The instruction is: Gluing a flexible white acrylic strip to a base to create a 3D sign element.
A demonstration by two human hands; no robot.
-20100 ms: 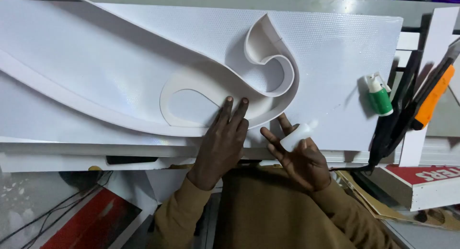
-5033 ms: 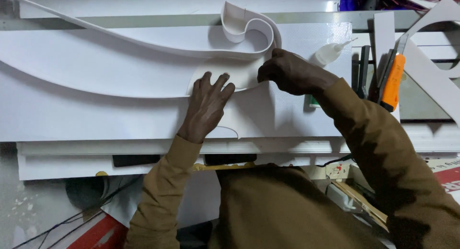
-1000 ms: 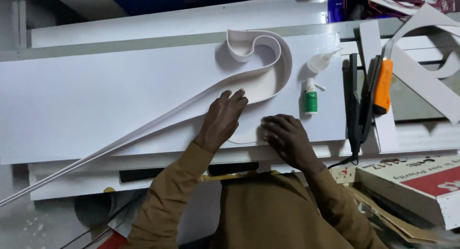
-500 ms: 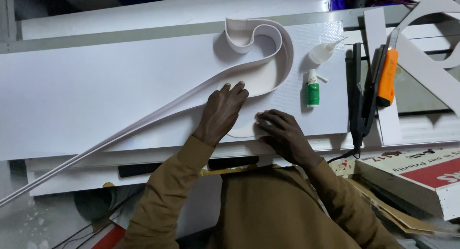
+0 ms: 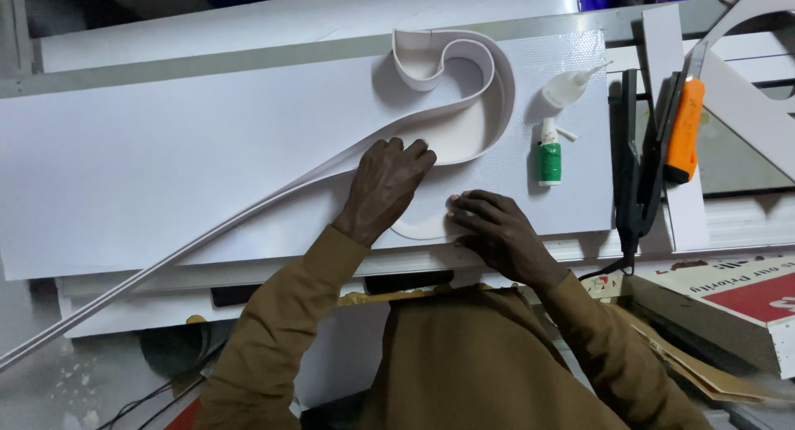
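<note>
Pressing my left hand [image 5: 387, 182] flat on the white strip [image 5: 248, 211] keeps it seated, grasping nothing; my right hand [image 5: 497, 231], fingers spread, steadies the curved cutout [image 5: 426, 223] just beside it.

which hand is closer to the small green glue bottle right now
Right. The right hand rests on the white board just below-left of the green glue bottle; the left hand presses the white strip farther left.
</note>
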